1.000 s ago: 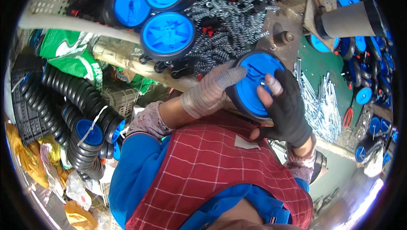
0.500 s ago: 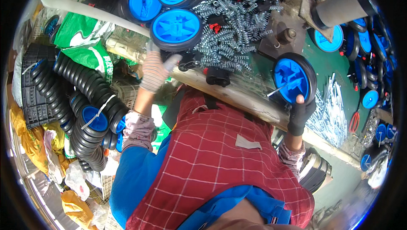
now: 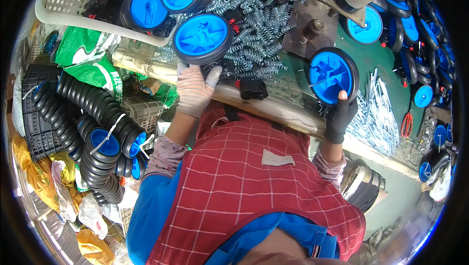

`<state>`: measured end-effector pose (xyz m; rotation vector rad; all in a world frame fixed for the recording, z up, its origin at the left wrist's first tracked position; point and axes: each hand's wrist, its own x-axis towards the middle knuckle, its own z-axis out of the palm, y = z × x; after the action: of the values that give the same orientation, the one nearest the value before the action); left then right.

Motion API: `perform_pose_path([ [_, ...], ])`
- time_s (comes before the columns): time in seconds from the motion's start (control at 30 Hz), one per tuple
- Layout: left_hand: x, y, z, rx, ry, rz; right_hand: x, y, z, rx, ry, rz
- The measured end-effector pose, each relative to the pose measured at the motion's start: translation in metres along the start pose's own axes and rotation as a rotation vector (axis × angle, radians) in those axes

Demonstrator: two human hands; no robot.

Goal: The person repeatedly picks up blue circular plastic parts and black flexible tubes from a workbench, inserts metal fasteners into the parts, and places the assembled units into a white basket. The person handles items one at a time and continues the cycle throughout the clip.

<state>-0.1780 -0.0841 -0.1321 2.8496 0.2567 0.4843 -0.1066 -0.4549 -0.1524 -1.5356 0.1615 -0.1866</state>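
Note:
My left hand (image 3: 194,89), in a pale striped glove, has its fingers at the near rim of a blue wheel with a black tyre (image 3: 202,35). The thumb stands out to the side, and part of the fingers is hidden beneath the tyre. My right hand (image 3: 338,118), in a dark glove with a bare fingertip showing, grips another blue wheel (image 3: 333,77) by its near edge. A thin metal pin (image 3: 322,80) sticks out from that wheel's hub, leftward. Between the hands lie a heap of metal springs (image 3: 259,26) and a black plastic part (image 3: 253,89) at the table edge.
Two more wheels (image 3: 149,7) rest by a white basket (image 3: 102,23) of black parts. A metal fixture (image 3: 312,30) stands beyond the right-hand wheel. Right lie metal pins (image 3: 376,118), red-handled pliers (image 3: 407,124) and piled wheels (image 3: 410,28). Bundled wheels (image 3: 100,167) stack at left.
The view has shifted, moving the table leftward in it. The left-hand wheel has moved right, away from the two beside the basket. My right hand still holds its wheel, now turned slightly.

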Motion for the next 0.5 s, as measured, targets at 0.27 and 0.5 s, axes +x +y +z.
perform_pose_path([
  [0.27, 0.092, -0.031, -0.073, -0.162, -0.136, -0.007, 0.001, -0.002, 0.001, -0.053, -0.021, -0.005],
  [0.5, 0.152, -0.006, -0.063, -0.505, -0.371, 0.298, -0.001, -0.002, 0.004, -0.110, 0.008, -0.038],
])
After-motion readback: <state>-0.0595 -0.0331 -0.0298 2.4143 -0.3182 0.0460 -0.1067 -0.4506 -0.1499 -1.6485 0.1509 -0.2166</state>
